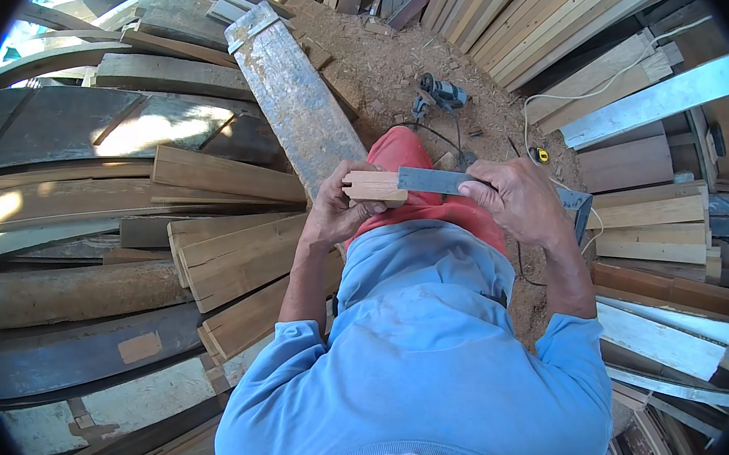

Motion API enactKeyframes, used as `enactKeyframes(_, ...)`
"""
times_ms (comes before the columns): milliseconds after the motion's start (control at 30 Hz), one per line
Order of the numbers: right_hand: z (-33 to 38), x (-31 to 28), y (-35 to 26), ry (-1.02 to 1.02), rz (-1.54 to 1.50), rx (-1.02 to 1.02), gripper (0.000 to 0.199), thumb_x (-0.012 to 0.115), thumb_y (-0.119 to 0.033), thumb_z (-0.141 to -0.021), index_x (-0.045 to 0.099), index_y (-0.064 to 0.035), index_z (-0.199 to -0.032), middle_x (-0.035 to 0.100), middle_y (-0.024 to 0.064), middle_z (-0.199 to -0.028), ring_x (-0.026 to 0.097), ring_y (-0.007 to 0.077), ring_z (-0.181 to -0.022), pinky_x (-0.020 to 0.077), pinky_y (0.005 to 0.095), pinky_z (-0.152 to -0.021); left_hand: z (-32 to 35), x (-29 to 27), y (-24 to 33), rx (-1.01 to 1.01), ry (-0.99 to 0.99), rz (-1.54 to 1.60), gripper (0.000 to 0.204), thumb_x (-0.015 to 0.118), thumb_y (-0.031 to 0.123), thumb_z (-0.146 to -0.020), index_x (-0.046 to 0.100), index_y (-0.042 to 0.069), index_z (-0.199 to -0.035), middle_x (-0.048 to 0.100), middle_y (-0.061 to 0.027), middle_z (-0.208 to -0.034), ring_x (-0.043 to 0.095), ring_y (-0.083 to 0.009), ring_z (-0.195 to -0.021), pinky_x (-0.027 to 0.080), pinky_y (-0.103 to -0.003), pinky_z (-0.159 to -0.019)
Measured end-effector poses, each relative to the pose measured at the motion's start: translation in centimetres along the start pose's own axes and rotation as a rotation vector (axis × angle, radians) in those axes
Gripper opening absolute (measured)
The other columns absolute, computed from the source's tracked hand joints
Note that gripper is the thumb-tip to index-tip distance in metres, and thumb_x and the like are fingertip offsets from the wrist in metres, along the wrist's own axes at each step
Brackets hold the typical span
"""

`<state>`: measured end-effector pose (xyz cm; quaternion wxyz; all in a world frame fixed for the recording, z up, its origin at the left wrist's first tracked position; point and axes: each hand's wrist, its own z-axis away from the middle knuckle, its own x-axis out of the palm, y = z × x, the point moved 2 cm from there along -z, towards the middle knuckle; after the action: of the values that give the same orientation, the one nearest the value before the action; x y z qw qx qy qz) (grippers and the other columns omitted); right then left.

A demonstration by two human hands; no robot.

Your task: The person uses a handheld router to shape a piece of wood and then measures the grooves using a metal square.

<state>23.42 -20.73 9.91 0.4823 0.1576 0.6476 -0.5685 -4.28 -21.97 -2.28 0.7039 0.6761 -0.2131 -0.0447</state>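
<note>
My left hand (336,206) is closed around a short piece of wood (375,182) with a slot cut into its left end. My right hand (519,199) grips a flat grey metal carpenter's square (429,180), thumb on top and fingers underneath. The square's blade reaches left, and its tip meets or overlaps the wood's right end. Beyond my right wrist, the other end of the square bends into an L shape, partly hidden by the hand. Both hands are above my lap, over red cloth.
A worn plank (294,91) slants away ahead of me. On the dusty ground lie a corded power tool (439,94) and a yellow-black tape measure (540,155). Stacked boards (241,256) crowd the left, with more timber (651,222) on the right. A pale cable (566,98) trails at right.
</note>
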Motion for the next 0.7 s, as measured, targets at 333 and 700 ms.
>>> enactKeyframes(333,-0.2,0.5,-0.1,0.008,-0.006,-0.001,0.030,0.061,-0.037,-0.096,0.070,-0.0096,-0.089,0.067,0.0156,-0.075,0.066,0.0387,-0.074,0.0485,0.0508,-0.066,-1.4,-0.1,3.4,0.174,-0.048,-0.360,0.051,0.091,0.019,-0.072,0.065,0.004,-0.114,0.071,-0.0085,-0.105,0.069,-0.0179,-0.096,0.055,-0.032,-0.084)
enactKeyframes(700,-0.1,0.4,-0.2,0.007,-0.010,-0.012,0.029,0.061,-0.037,-0.095,0.071,-0.0100,-0.093,0.068,0.0160,-0.080,0.066,0.0393,-0.077,0.0493,0.0504,-0.067,-2.0,1.0,6.5,0.354,-0.106,-0.681,0.044,0.085,0.005,-0.066,0.069,0.004,-0.108,0.071,-0.0120,-0.102,0.071,-0.0292,-0.091,0.056,-0.038,-0.079)
